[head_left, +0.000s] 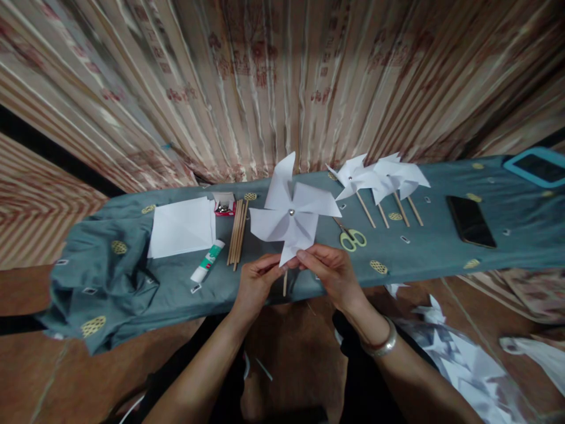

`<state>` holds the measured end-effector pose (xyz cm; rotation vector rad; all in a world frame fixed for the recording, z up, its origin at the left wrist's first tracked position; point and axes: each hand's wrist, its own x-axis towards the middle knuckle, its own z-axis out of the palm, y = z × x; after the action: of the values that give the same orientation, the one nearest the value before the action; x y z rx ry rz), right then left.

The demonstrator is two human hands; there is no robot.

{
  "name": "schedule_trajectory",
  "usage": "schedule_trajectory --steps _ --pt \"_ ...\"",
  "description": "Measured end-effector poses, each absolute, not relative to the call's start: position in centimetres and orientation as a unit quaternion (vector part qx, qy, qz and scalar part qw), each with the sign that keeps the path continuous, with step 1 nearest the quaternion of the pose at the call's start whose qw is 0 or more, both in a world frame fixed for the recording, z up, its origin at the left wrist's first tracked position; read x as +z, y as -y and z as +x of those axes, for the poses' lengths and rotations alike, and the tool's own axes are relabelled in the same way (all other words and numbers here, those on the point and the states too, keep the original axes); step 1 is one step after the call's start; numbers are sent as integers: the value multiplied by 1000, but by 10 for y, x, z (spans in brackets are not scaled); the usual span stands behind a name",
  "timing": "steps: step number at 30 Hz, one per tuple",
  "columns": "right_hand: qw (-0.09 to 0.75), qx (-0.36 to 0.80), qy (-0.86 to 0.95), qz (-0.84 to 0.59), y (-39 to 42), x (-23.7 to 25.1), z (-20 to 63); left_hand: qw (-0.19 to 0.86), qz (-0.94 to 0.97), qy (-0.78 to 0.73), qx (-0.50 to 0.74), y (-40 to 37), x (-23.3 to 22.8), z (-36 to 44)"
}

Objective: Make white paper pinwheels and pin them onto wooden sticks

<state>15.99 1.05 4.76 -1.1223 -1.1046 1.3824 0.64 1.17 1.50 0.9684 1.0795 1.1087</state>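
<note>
- One white paper pinwheel point(291, 215) is held up just above the near edge of the bench point(441, 259), its blades fanned out around a small metal pin at the centre, its thin wooden stick point(285, 284) hanging down between the hands.
- Left hand point(256, 281): grip pinched narrow on the lowest blade tip, fingers touching the paper.
- Right hand point(333, 272): grip closed on the same lower blade from the other side, thumb and forefinger meeting the paper; a metal bangle point(380, 341) sits on the wrist.
- Just right of the pinwheel, yellow-handled scissors point(352, 238) lie flat on the bench cloth.
- Just left, a bundle of wooden sticks point(236, 231) lies lengthwise, with a green-and-white glue tube point(207, 261) beside it and a stack of white paper squares point(182, 227) further left.
- A small red box of pins point(225, 206) sits at the far end of the sticks.
- Finished pinwheels point(380, 178) lie farther right, sticks pointing toward the near edge.
- A dark phone point(470, 221) rests well to the right.
- Paper scraps point(463, 359) litter the floor at lower right.
</note>
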Motion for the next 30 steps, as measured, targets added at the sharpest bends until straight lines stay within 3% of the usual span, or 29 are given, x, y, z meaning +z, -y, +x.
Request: schedule_trajectory --steps 9,13,18,21,30 --pt "455 546 501 -493 -6 46 159 598 420 -487 479 -11 15 5" --pt "429 426 591 -534 2 64 169 604 382 -506 483 -11 16 4" --pt "538 210 580 -575 0 84 191 613 371 -503 483 -11 13 5" --pt "560 131 560 -597 -10 80 205 614 377 -506 474 -9 12 6" --pt "564 243 520 -594 -28 58 212 619 366 -508 475 -9 16 7"
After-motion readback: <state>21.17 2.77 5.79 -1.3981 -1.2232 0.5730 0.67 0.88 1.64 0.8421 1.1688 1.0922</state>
